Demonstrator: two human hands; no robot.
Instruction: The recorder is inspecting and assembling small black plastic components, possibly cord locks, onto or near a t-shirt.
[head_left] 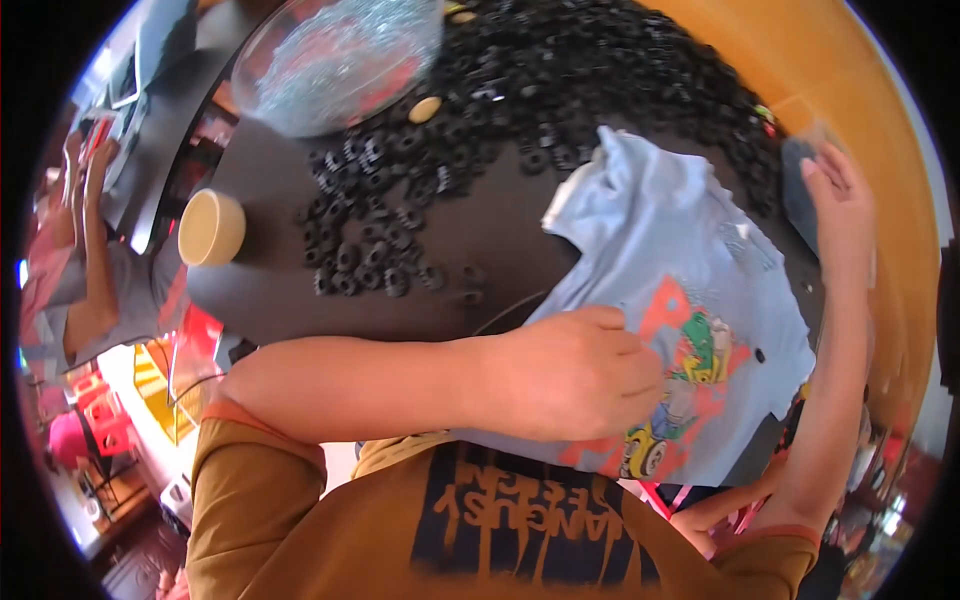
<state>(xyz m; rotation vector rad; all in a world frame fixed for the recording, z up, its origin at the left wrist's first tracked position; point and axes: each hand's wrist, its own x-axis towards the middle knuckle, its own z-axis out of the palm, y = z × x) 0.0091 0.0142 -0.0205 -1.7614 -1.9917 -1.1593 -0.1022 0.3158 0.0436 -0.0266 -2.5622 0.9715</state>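
Note:
Over a light blue printed cloth (700, 215), like a small shirt, my left hand (575, 375) is closed with its fingers curled under. Whatever it may hold is hidden; a thin dark strand (508, 311) runs on the table beside it. At the far right, my right hand (843, 195) has its fingers closed at a dark grey, soft-looking piece (800, 190) by the table's edge. Its exact kind is unclear. Many small black ring-like plastic parts (600, 60) lie heaped beyond the cloth, with a looser group (375, 250) left of it.
A clear round basin (335, 65) of shiny transparent material stands at the far left of the dark table (260, 300). Nearer is a beige cup (212, 228). A yellowish oval piece (424, 109) lies by the basin. Another person's arms (95, 220) show at the left.

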